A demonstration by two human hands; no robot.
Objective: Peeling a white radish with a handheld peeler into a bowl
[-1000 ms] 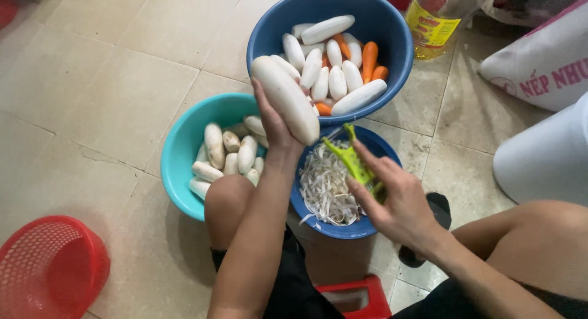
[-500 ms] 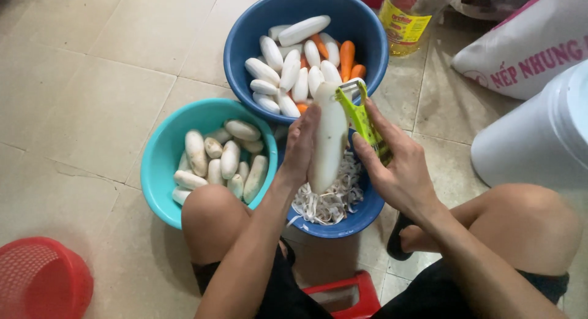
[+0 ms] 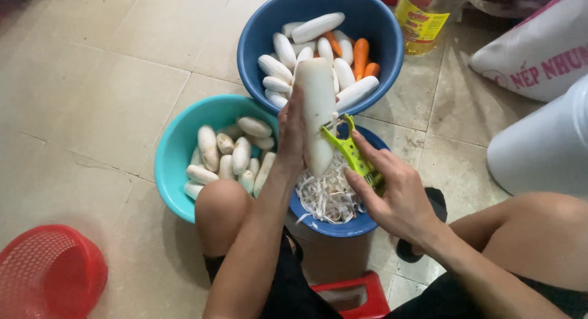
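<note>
Now left hand [image 3: 293,130] clamps white radish [image 3: 318,113] upright; right hand [image 3: 392,193] grips green peeler [image 3: 350,148] w/ blade beside it, over blue bowl [image 3: 361,224] to catch peels [image 3: 327,193].

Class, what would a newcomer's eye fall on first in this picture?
At centre, the left hand holds a white radish upright while the right hand sets a green peeler against it, over a small blue bowl of shavings. Beyond it a large blue bowl holds radishes and carrots.
</note>
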